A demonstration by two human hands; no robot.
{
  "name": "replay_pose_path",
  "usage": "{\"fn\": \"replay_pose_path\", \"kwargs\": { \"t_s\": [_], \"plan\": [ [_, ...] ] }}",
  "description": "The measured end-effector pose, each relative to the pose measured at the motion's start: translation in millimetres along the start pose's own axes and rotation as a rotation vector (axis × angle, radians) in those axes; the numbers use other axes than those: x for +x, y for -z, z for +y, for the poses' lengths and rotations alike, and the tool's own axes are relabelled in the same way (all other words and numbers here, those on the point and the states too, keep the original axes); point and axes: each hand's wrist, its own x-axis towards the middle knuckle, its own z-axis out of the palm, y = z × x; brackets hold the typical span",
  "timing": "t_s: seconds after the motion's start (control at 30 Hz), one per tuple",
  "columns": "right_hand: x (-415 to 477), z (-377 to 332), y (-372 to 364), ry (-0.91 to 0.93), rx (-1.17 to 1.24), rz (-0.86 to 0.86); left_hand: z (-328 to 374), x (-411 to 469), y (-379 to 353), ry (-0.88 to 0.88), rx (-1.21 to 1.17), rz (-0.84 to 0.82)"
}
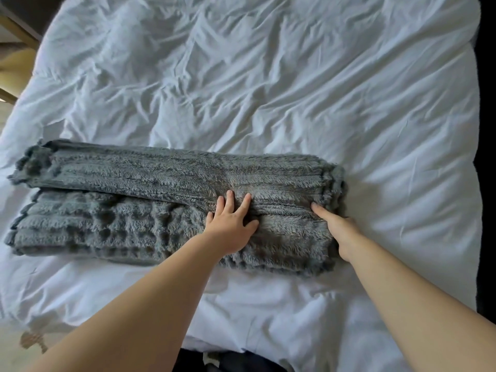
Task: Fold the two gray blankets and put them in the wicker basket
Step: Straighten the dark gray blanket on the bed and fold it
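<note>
From the head camera, the gray blanket lies as a long, thick folded strip across the near part of the bed, its long axis running from side to side in front of the person. Both hands sit on its right half. The left hand rests flat with fingers spread and straight, pressing where the ribbed upper layer meets the checkered lower one (whether those are two blankets or two faces of one, I cannot tell). The right hand is at the blanket's right end with one finger laid straight along that seam. Its other fingers are hidden by the pile, so I cannot tell whether it pinches the edge or only touches it. The right hand is the nearer one to the short end, and the long free stretch of the strip runs away to the left of both hands, so the next fold probably brings one end over along that axis. The bed cover is white and heavily creased, soft under the load. A wooden frame shows at the upper left corner, and no wicker basket is in view.
</note>
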Motion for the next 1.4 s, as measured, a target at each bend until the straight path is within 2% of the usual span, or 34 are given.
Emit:
{"fn": "replay_pose_path", "kwargs": {
  "t_s": [0.1, 0.23, 0.37, 0.5, 0.63, 0.77, 0.83, 0.9, 1.03, 1.13, 1.23, 1.3, 1.4],
  "plan": [
    [5.1, 3.9, 1.7, 0.004, 0.004, -0.084, -5.1, -0.4, -3.9, -0.017, -0.011, 0.009],
    [-0.5, 1.8, 0.7, -0.082, 0.035, -0.245, -14.1, 0.6, -3.4, -0.053, -0.044, -0.01],
    [-18.1, -7.7, -2.1, -0.132, 0.084, -0.291, -22.0, 1.6, 0.3, -0.089, -0.074, -0.04],
    [-53.7, -18.8, -15.8, -0.063, 0.077, -0.172, -34.6, 3.7, 4.7, -0.143, -0.173, -0.085],
    [-104.3, -23.0, -46.9, 0.204, 0.033, 0.118, -54.2, 7.1, 5.4, -0.162, -0.409, -0.145],
    [-164.9, -36.1, -105.7, 0.432, -0.328, 0.375, -77.2, 12.3, 19.6, -0.194, -0.568, -0.2],
    [-191.7, -47.0, -142.6, 0.493, -0.514, 0.433, -93.5, 7.7, 34.5, -0.123, -0.783, -0.217],
    [-213.3, -60.0, -181.3, 0.576, -0.702, 0.452, -116.3, -0.9, 52.6, -0.046, -0.936, -0.161],
    [-231.7, -74.9, -259.9, 0.664, -1.156, 0.364, -173.0, -20.3, 91.2, 0.077, -1.187, 0.125],
    [-232.4, -64.6, -304.3, 0.639, -1.309, 0.238, -203.6, -35.9, 113.7, 0.049, -1.263, 0.243],
    [-222.4, -53.0, -323.4, 0.578, -1.262, 0.001, -206.4, -40.3, 129.3, -0.024, -1.158, 0.173],
    [-218.9, -49.8, -320.0, 0.649, -1.191, -0.124, -198.3, -34.1, 136.9, -0.025, -1.0, 0.18],
    [-218.3, -48.3, -292.9, 0.687, -0.886, -0.315, -185.2, -15.0, 142.6, 0.05, -0.693, 0.279]
  ]
}}
